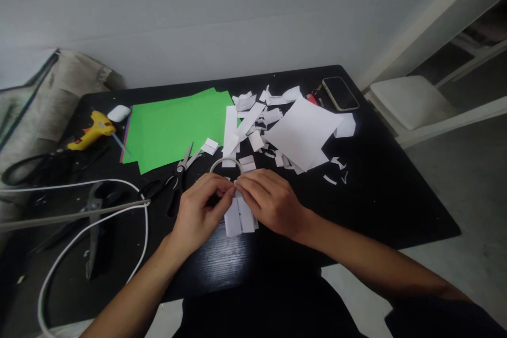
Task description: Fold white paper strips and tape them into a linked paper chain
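My left hand [203, 208] and my right hand [273, 202] meet near the front middle of the table, fingertips pinched together at the top of a folded white paper piece [241, 216]. Vertical creases or layered strips show on the paper, which hangs below the fingers. Just beyond the hands lies a roll of tape or ring [225, 160], partly hidden. Beside it is a small folded paper [247, 163]. Black-handled scissors [181, 169] rest open to the left of my left hand. What exactly the fingertips press is too small to make out.
Green sheets [178, 127] lie at the back left, near a yellow glue gun [93, 131] and a white case [119, 113]. White paper sheets [304, 129] and scraps cover the back middle. A phone [339, 93] lies far right. White cable [146, 222] loops over larger scissors [94, 232] at left.
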`<state>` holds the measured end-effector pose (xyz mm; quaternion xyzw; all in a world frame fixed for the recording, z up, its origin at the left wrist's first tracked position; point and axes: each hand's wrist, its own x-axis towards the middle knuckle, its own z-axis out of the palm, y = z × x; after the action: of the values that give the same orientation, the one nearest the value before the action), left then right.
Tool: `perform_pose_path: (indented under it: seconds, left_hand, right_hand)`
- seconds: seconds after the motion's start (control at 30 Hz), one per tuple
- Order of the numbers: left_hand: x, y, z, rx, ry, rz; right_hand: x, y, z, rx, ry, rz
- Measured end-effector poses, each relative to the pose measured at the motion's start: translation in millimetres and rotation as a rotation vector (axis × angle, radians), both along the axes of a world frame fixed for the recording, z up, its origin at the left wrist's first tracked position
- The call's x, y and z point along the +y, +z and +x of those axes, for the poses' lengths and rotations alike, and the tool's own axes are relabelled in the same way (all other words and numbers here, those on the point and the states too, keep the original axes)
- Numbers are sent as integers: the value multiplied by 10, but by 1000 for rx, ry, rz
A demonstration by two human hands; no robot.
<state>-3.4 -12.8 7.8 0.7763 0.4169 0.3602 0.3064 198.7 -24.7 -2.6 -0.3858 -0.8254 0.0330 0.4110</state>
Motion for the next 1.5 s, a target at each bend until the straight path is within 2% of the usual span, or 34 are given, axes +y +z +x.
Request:
perform_pose_path:
  seconds: [0.2, 0.47, 0.67, 1.03, 1.27, 1.5]
  left_hand:
    - [-6, 0, 19, -24, 31, -63]
    - [-11, -20, 3, 27, -28, 20]
    - [-12, -20, 16, 5, -5, -26]
    - [19, -49, 12, -16, 43, -107]
    - [-11, -20, 43, -12, 50, -83]
    - [-30, -34, 65, -29, 108, -143]
  right_hand:
    - [12, -20, 13, 32, -3, -47]
    - [-4, -24, 5, -24, -17, -27]
    - [5, -46, -2, -44, -12, -38]
    - [31, -8, 16, 85, 31, -169]
    - [14, -9, 5, 35, -15, -74]
    - [-3, -17, -23, -117, -86, -7]
